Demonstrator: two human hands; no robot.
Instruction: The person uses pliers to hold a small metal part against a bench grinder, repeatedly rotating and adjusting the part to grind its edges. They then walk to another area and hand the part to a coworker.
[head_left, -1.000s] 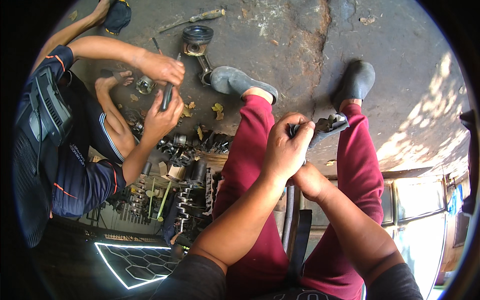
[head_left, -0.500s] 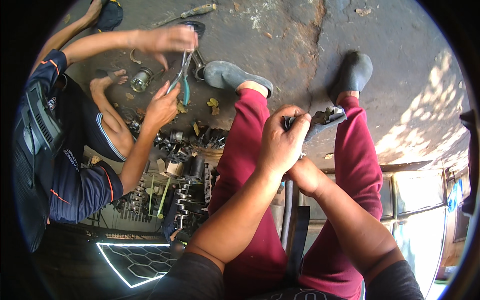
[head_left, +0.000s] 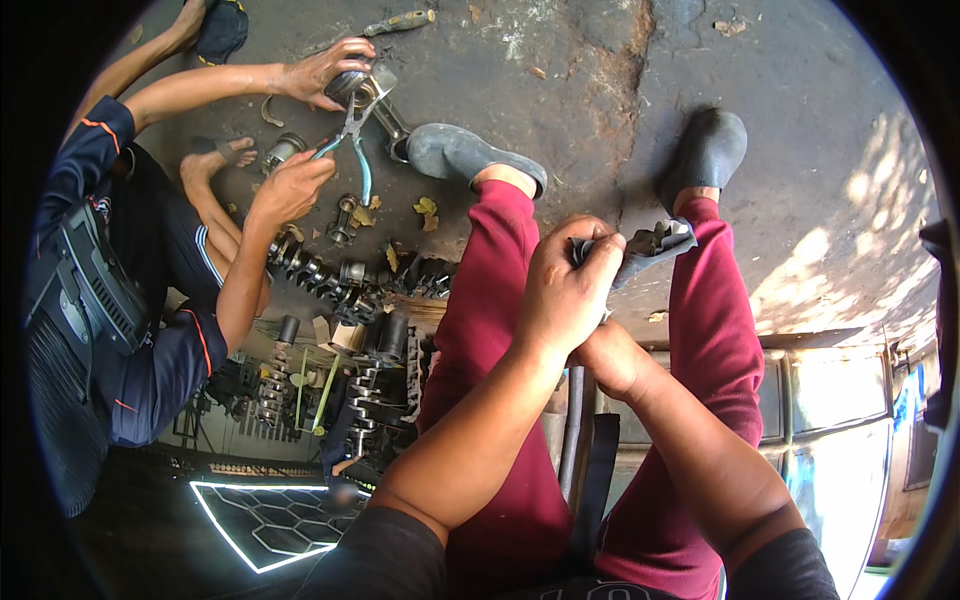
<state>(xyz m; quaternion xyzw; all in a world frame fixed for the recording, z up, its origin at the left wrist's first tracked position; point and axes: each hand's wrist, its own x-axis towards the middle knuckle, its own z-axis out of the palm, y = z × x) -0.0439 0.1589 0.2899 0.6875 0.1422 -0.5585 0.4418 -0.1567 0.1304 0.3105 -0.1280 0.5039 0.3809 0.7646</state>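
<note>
My left hand (head_left: 568, 278) is closed, its thumb pressed over a crumpled dark grey sheet (head_left: 645, 255). That sheet looks like sandpaper or stiff cloth and sticks out to the right, folded around something pale that I cannot name. Just below, my right hand (head_left: 612, 358) is curled against the left one. Its fingers are mostly hidden, and a small shiny bit shows between the two hands. Both hands are over the gap between my knees.
At the left a co-worker holds teal-handled pliers (head_left: 350, 135) against a piston (head_left: 350, 88) with a connecting rod (head_left: 388, 122). Another piston (head_left: 285, 150), a crankshaft (head_left: 310, 270) and several engine parts lie nearby. A wooden-handled tool (head_left: 400, 22) lies farther off.
The co-worker's far hand has come to rest on the piston, and the pliers have moved left with their jaws at it. My hands have barely shifted.
</note>
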